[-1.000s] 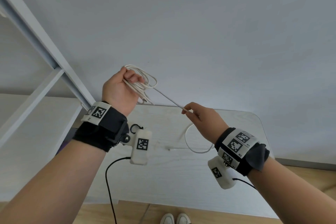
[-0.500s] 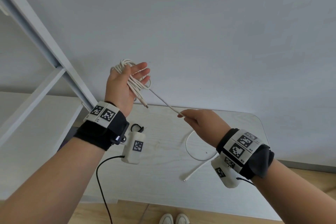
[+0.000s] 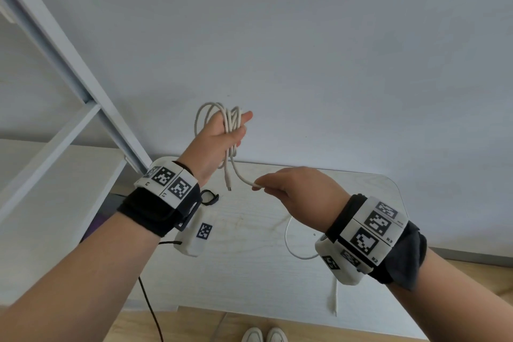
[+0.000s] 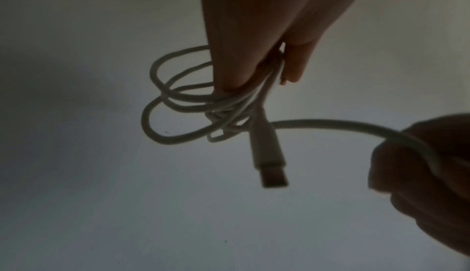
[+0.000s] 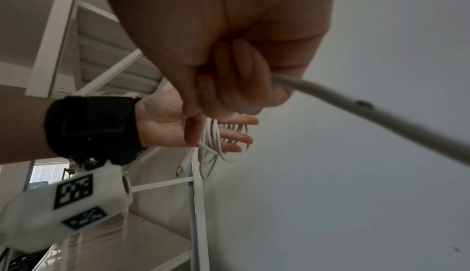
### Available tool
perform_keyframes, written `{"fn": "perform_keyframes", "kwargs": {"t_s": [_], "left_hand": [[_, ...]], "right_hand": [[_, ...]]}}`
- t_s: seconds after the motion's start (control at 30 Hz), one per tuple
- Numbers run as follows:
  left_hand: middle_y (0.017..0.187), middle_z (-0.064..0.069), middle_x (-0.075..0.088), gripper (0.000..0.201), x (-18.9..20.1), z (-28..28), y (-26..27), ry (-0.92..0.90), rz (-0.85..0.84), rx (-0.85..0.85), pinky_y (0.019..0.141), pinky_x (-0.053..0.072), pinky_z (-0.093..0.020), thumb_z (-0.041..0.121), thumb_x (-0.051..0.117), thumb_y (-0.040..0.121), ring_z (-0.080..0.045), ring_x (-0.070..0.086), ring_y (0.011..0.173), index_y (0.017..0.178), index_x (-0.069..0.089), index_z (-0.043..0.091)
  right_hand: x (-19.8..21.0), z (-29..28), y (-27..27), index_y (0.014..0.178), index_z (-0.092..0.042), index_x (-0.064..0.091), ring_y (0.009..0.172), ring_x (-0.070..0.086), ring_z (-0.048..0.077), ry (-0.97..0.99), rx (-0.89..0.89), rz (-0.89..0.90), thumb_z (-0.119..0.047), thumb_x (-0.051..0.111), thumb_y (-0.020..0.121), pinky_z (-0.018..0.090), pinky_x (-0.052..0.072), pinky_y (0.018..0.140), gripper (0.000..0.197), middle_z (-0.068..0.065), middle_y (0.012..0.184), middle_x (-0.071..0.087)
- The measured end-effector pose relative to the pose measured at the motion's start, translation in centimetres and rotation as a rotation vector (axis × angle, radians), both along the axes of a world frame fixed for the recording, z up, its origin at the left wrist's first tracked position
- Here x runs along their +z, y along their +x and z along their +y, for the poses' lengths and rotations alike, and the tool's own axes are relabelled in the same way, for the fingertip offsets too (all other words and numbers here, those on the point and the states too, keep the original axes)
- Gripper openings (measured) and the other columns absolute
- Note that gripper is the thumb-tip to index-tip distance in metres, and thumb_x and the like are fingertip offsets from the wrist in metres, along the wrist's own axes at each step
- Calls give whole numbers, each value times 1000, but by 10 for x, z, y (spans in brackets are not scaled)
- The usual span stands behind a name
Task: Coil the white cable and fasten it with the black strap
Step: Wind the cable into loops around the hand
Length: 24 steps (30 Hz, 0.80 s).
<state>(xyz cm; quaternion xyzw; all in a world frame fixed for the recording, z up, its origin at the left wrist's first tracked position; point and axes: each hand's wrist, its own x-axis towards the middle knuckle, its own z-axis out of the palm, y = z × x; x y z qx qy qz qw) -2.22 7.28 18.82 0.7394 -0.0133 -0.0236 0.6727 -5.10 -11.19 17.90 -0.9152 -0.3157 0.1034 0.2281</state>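
Right hand (image 3: 298,196) moved closer to left hand (image 3: 215,144), slack shorter. Left grip holds several loops of thin white cable (image 3: 222,119); right grip pinches free run. Tail still on pale wooden tabletop (image 3: 249,272); small black strap loop (image 3: 208,197) untouched there.

— What sort of place is this?

— A plain indoor room, set up like a lab or office. A bare pale grey wall (image 3: 305,36) fills the view from ten to two o'clock.

— What else shows it?

— A white wood-grain table (image 3: 249,272) stands at six o'clock on a light wooden floor (image 3: 211,327). A white metal shelving frame (image 3: 69,69) rises at nine o'clock.
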Motion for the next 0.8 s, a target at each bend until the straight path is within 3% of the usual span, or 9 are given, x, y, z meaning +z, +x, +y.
{"fn": "perform_keyframes", "kwargs": {"t_s": [0.17, 0.27, 0.33, 0.4, 0.47, 0.57, 0.63, 0.7, 0.8], "left_hand": [[133, 9, 55, 27, -4, -6, -7, 142, 37, -132, 109, 33, -38, 16, 46, 96, -8, 47, 126, 123, 42, 19], [125, 8, 61, 23, -4, -10, -13, 173, 61, -200, 104, 38, -37, 22, 44, 96, -14, 53, 121, 119, 43, 18], [112, 9, 68, 16, -5, -13, -17, 178, 68, -222, 94, 43, -38, 25, 46, 96, -12, 60, 108, 111, 47, 20], [83, 12, 66, 5, -4, -17, -21, 189, 60, -208, 78, 42, -36, 22, 47, 96, -6, 59, 80, 94, 52, 24], [64, 14, 60, 13, -3, -19, -26, 165, 77, -203, 71, 40, -31, 19, 45, 96, -1, 56, 62, 85, 51, 21], [66, -11, 66, 22, 0, -21, -29, 121, 113, -216, 76, 45, -37, 21, 42, 97, -19, 63, 65, 106, 52, 4], [58, -11, 57, 23, 1, -22, -30, 67, 121, -200, 81, 51, -41, 19, 42, 97, -21, 55, 55, 105, 51, -1], [45, 1, 47, 17, 2, -24, -32, -1, 122, -213, 82, 55, -45, 20, 43, 97, -14, 42, 40, 94, 51, 4], [39, 8, 38, 23, 6, -27, -35, -20, 103, -220, 64, 56, -40, 24, 38, 99, -10, 28, 34, 87, 49, 8]], "right_hand": [[7, 4, -2, 115, -31, 60, 97, 61, 20, 6, 51, -34, -27, 41, 96, 39, 50, 81, 27, -2, 105, 68], [13, 5, -2, 112, -30, 62, 95, 61, 19, 14, 69, -66, -27, 41, 96, 37, 50, 79, 27, -4, 103, 69], [17, 5, -2, 110, -29, 63, 94, 62, 19, 63, 63, -95, -26, 43, 95, 35, 49, 77, 26, -8, 106, 68], [20, 4, -1, 110, -30, 63, 89, 63, 19, 143, 48, -117, -25, 43, 95, 36, 51, 73, 25, -9, 104, 68], [20, 2, 1, 109, -34, 61, 78, 59, 18, 167, 36, -145, -27, 39, 95, 38, 51, 67, 27, -5, 91, 68], [18, 0, 2, 100, -38, 56, 68, 51, 7, 214, 21, -213, -23, 40, 93, 32, 48, 59, 23, -15, 76, 59], [17, 1, 1, 97, -37, 57, 67, 48, 1, 273, -7, -247, -21, 44, 92, 23, 45, 58, 21, -20, 73, 54], [16, 2, 1, 97, -28, 63, 66, 51, 7, 313, -45, -277, -24, 44, 91, 31, 49, 57, 20, -14, 74, 58], [16, 3, 0, 94, -19, 65, 67, 55, 13, 327, -77, -312, -32, 38, 90, 39, 51, 58, 30, -10, 76, 61]]}}
